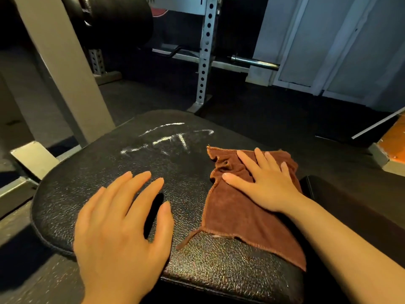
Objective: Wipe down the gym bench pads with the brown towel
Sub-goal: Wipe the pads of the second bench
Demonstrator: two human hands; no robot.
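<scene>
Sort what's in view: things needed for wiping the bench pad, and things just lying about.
Job: brown towel under the flat right hand; black bench pad with white chalk marks; left hand.

Lying about: barbell; perforated rack upright.

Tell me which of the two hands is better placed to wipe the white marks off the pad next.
The right hand. It already lies flat on the brown towel, just right of the white marks. The left hand is bare on the bench pad.

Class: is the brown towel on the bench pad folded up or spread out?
Mostly spread: the brown towel lies open on the bench pad, bunched only under the right hand pressing it.
</scene>
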